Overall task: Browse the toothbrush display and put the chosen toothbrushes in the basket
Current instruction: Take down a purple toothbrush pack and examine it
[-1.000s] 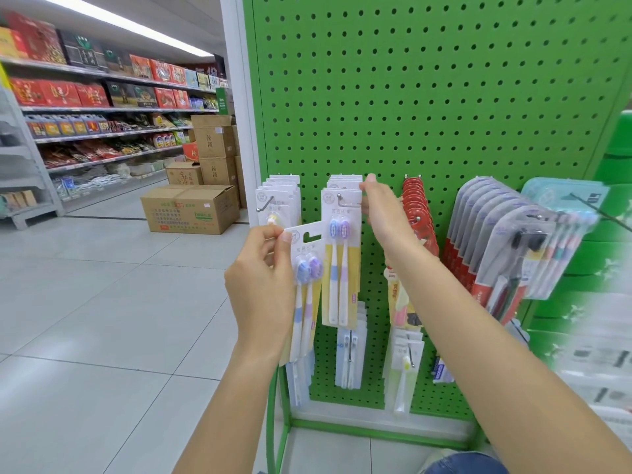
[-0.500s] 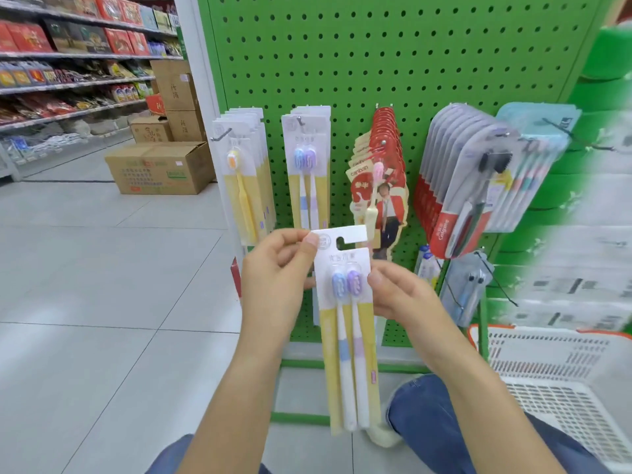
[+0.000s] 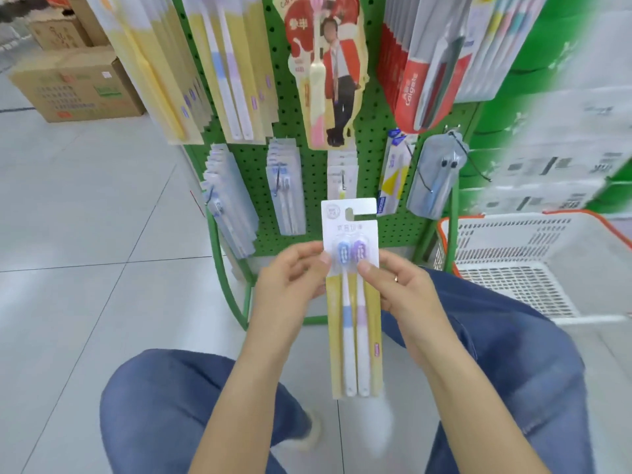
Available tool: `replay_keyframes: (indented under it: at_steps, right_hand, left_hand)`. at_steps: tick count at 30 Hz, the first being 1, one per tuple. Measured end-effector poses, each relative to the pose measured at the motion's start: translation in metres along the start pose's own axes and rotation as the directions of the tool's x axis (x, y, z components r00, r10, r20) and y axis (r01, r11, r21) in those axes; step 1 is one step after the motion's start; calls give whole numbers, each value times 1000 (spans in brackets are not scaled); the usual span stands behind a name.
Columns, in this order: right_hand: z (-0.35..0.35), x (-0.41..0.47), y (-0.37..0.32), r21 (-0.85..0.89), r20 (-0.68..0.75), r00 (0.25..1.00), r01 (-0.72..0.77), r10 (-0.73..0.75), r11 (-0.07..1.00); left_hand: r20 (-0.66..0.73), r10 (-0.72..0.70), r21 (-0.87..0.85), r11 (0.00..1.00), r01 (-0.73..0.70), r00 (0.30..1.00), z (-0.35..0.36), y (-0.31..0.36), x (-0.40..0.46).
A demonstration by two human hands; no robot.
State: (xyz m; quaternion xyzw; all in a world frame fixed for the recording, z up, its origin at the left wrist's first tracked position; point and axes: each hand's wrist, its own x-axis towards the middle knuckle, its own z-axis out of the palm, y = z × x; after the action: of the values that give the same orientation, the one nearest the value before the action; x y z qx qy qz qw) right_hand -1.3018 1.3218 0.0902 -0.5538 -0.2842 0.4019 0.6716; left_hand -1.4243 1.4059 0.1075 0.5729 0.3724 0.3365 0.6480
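Both hands, left hand (image 3: 290,278) and right hand (image 3: 398,289), pinch toothbrush pack (image 3: 352,295). Swing it right, lower flat into basket (image 3: 513,248).

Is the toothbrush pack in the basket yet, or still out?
Still out. Both the left hand and right hand hold the toothbrush pack upright in front of the display, left of the basket.

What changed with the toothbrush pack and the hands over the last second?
The right hand let go of the rack hook and joined the left hand on the toothbrush pack, which came down off the display to lap height. The view tilted down, showing the basket at right. The pack stays out of the basket; the left grip is unchanged.
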Motion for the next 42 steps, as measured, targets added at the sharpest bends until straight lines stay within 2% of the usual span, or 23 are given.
replay_keyframes:
  at_steps: [2,6,9,12,16,21,29,34,36,37,40,42]
  right_hand:
    - [-6,-6,4,20,-32,999,-13,14,1000]
    - [-19,-16,9,39,8,999,-36,36,999]
    - [-23,-19,15,54,-53,998,-41,44,998]
    - [-17,-20,23,-38,-123,992,8,-12,999]
    - [-6,-21,30,-187,-163,980,84,-115,979]
    - [1,-22,31,-301,-131,970,157,-204,941]
    - [0,-26,26,-348,-76,976,164,-202,923]
    - [1,-22,22,-274,-65,982,152,-176,950]
    - [3,-21,23,-187,-131,982,110,-136,976]
    - [2,-20,23,-91,-183,979,72,-88,993]
    - [-1,-17,20,217,-255,963,-27,84,976]
    - [-6,-15,19,345,-256,955,-56,151,937]
  left_hand:
    - [27,-50,16,999,49,998,5,-9,-3]
    - [-55,-98,-36,995,96,994,14,-20,-4]
    - [-116,-29,1,1000,29,993,25,-28,-8]
    - [-182,83,81,994,-69,980,34,-31,-15]
    - [-171,36,48,998,-28,985,37,-28,-20]
    - [-196,26,66,998,-14,980,36,-28,-20]
    - [-240,88,96,993,-67,967,31,-28,-21]
    - [-227,114,104,990,-93,967,26,-27,-16]
    - [-192,105,114,990,-84,976,23,-30,-14]
    - [-163,88,139,988,-66,983,21,-34,-13]
    - [-21,-72,230,970,75,997,13,-41,-12]
    - [97,-214,167,966,196,972,9,-43,-14]
